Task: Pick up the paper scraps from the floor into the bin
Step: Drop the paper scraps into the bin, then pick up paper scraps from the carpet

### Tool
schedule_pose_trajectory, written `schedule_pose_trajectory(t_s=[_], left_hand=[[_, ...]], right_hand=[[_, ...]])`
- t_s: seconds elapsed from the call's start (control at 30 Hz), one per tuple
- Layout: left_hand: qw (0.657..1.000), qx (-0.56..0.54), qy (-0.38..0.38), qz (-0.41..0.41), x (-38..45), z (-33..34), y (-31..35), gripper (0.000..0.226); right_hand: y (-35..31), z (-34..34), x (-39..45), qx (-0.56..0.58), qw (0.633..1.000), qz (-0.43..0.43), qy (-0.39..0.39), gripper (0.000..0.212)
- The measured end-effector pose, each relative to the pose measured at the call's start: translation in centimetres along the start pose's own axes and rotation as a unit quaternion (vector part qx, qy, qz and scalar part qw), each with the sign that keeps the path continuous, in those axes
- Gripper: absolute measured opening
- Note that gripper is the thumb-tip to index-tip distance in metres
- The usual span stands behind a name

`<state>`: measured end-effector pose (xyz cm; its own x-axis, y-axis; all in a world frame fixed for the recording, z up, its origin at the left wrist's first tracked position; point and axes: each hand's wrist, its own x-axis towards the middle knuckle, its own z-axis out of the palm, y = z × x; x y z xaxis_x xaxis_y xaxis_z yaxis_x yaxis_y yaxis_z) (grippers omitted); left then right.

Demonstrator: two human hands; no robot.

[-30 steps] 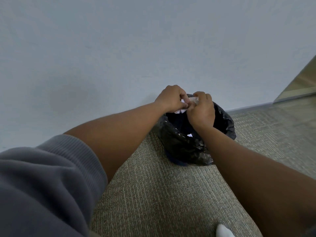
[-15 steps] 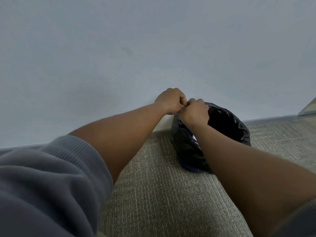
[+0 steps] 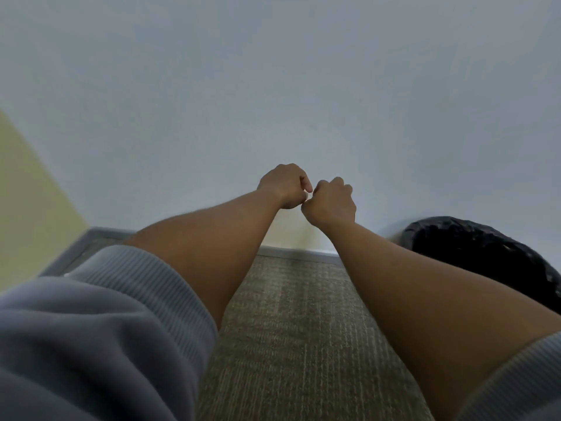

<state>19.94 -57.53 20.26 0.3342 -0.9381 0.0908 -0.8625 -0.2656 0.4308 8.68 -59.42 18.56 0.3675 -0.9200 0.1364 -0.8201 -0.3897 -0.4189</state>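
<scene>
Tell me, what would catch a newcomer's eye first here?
Two bare forearms reach forward, the loosely curled left hand and right hand meeting knuckle to knuckle before the pale grey wall. At the right edge, a bin lined with a crinkled black plastic bag stands on the grey-green carpet.

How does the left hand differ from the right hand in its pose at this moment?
The left hand sits slightly higher in the picture than the right hand. The left hand points one fingertip toward the right hand, while the right hand is a tighter fist. Both are curled, meet at the fingers, show no paper, and are off to the side of the bin.
</scene>
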Motion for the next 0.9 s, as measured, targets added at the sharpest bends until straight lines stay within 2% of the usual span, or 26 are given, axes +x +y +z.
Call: schedule_pose_trajectory(t_s=[0.2, 0.43, 0.67, 0.9], left_hand=[[0.996, 0.037, 0.034, -0.078, -2.0, -3.8, -2.9, 0.028], [0.979, 0.079, 0.053, -0.178, -4.7, -9.0, -3.9, 0.026], [0.971, 0.101, 0.056, -0.209, -6.2, -12.7, -3.3, 0.028], [0.967, 0.104, 0.072, -0.223, -6.8, -14.6, -6.4, 0.029]], right_hand=[[-3.5, 0.3, -0.5, -0.001, 0.991, -0.115, -0.064, 0.038], [-6.6, -1.5, -0.5, 0.019, 0.972, -0.209, -0.106, 0.040], [-10.3, -3.2, -1.1, 0.054, 0.957, -0.259, -0.117, 0.046], [-14.5, -2.4, -1.7, 0.066, 0.956, -0.261, -0.118, 0.049]])
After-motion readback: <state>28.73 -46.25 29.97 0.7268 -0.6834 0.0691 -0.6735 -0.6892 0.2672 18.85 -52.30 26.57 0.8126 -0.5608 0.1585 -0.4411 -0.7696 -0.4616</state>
